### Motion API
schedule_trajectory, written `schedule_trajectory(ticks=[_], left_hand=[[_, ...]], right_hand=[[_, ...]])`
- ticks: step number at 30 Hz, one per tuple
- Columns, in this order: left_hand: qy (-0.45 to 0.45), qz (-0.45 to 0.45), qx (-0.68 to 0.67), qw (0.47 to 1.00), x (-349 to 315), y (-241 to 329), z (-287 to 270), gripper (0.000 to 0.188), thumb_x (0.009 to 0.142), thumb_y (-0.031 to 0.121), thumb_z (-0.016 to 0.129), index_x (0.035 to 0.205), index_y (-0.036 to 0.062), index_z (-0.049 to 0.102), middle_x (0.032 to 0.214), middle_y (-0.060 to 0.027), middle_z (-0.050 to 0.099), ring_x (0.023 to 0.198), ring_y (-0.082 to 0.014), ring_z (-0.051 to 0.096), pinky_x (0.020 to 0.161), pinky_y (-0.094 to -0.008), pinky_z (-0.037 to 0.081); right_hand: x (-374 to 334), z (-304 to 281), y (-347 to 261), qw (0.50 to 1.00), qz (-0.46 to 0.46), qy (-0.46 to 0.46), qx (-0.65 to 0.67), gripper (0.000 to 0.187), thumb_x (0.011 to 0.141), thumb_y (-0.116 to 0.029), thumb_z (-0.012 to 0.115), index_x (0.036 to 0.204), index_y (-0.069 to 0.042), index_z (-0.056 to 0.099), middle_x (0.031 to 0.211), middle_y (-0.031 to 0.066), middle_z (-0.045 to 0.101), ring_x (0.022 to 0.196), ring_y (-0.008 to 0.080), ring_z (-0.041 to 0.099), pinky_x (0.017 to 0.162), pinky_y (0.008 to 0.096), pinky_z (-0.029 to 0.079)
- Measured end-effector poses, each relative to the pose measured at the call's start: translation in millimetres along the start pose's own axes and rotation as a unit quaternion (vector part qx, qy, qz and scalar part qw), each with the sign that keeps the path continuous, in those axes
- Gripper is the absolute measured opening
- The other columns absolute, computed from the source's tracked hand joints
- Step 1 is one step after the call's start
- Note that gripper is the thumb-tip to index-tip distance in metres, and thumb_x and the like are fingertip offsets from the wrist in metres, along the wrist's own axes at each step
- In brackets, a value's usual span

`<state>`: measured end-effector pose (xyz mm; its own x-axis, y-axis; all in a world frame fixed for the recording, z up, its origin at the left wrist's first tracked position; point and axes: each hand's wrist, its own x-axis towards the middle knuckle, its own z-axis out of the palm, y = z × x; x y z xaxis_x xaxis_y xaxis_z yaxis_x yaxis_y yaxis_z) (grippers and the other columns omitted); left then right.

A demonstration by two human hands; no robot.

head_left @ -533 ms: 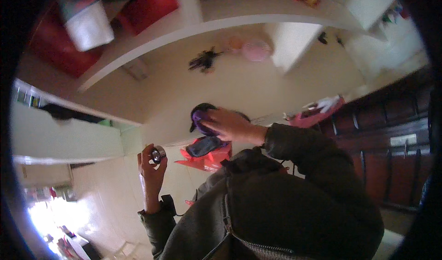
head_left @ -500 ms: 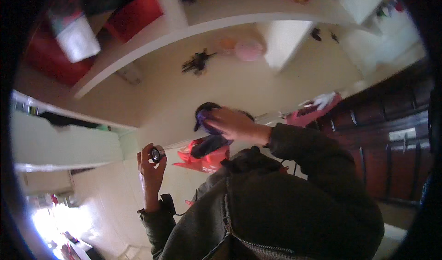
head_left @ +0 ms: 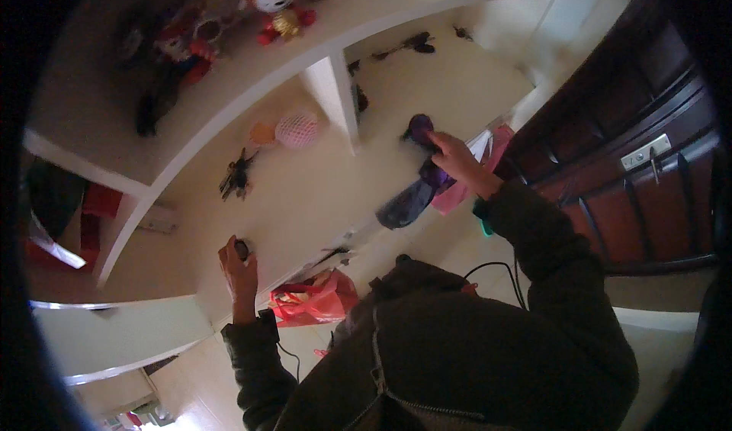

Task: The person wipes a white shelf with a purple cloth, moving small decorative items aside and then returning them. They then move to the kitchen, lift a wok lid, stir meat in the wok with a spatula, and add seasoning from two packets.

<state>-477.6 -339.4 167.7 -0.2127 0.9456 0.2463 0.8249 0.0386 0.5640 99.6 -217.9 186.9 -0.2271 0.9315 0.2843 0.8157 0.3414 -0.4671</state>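
My left hand [head_left: 241,282] is closed on a small round dark object [head_left: 242,249], held over the left part of the cream shelf surface [head_left: 305,194]. What kind of thing it is does not show clearly. Farther right, my right hand [head_left: 460,162] grips a soft purple bundle [head_left: 420,130]. Purple shows on both sides of the fingers, and a dark, sleek piece [head_left: 406,204] hangs below toward the shelf's front edge. The bundle's kind cannot be made out, and my fingers hide its middle. Just beyond that hand is a pink bag [head_left: 499,145] with something white in it.
A pink ball in netting [head_left: 296,130] and a dark cluster [head_left: 237,175] lie on the shelf, left of an upright divider [head_left: 332,99]. Red-and-gold figurines [head_left: 278,8] stand above. A red bag [head_left: 316,297] sits below the front edge. A dark wooden door [head_left: 610,164] stands right.
The view has swung toward the door. My right hand has carried the purple bundle right, past the divider; my left hand, still holding the round object, is now over the shelf surface.
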Motion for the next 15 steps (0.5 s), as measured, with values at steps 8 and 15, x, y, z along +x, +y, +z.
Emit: schedule_trajectory(ticks=[8,15], left_hand=[[0.071,0.039,0.010,0.997,58.2,17.9,0.3,0.075,0.088,0.008,0.073,0.156,0.0089,0.041,0.153,-0.0252,0.043,0.140,-0.0440,0.045,0.116,-0.0490,0.040],[0.120,0.015,0.080,0.989,42.6,37.4,-17.3,0.084,0.085,0.003,0.074,0.160,0.0108,0.036,0.160,-0.0249,0.035,0.147,-0.0447,0.038,0.118,-0.0520,0.038]], right_hand=[[83.3,-5.9,-56.1,0.968,-0.224,0.022,-0.113,0.059,0.080,-0.017,0.073,0.137,-0.007,0.061,0.126,0.0214,0.065,0.114,0.0416,0.063,0.094,0.0540,0.053],[210.9,-62.7,122.5,0.962,0.053,0.094,-0.249,0.041,0.088,-0.020,0.066,0.126,-0.006,0.066,0.112,0.0216,0.069,0.103,0.0431,0.066,0.085,0.0552,0.055]])
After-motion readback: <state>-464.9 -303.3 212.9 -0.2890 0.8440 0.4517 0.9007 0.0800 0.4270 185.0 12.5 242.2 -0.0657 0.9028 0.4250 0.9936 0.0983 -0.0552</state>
